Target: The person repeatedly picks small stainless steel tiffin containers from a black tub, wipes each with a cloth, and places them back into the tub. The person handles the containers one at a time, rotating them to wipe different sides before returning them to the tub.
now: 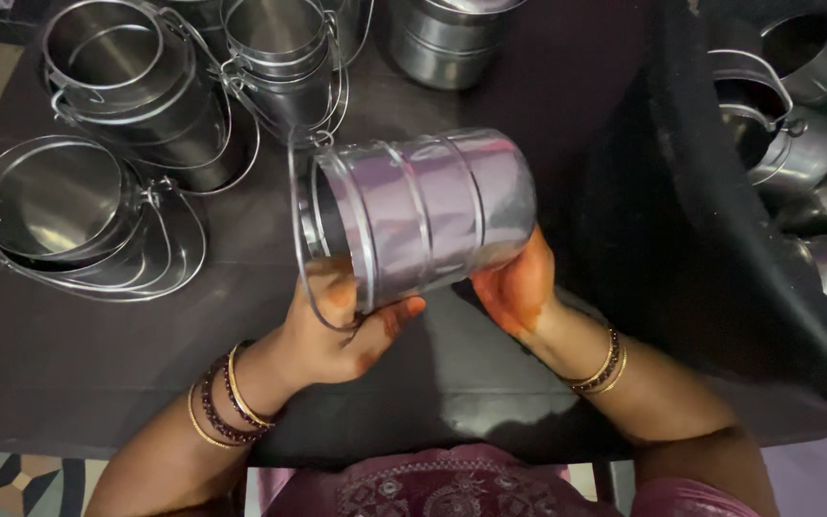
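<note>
- Head view looks straight down at a shiny steel pail [423,215] held on its side above a dark worktop [78,354], open mouth towards the left, base towards the right.
- The left hand [337,335] is at the mouth end: fingers [399,311] curled up around the rim and the lower wall, thumb tucked near the opening. The thin wire handle [301,258] loops down in front of that hand.
- The right hand [514,287] cups the base end from below, palm pressed flat to the metal, fingers wrapped behind it where I can't see them. So both hands are closed on the same pail, and it's off the worktop.
- Looks to me like a turn-it-over-and-check stage, with the pail being rotated between the palms. Any further turning would call for a steady grip, since the polished wall looks slippery and the loose handle can swing.
- More pails of the same kind stand on the worktop, mouths up: a nested pair [59,206] at the left, another stack [126,86] behind it, one [284,57] just beyond the held pail, one more [442,43] at the top edge.
- On the right a big dark tub [720,220] holds more steel vessels [792,144].
- Patterned floor tiles [11,479] peek out bottom left. Lighting is dim and purplish.
</note>
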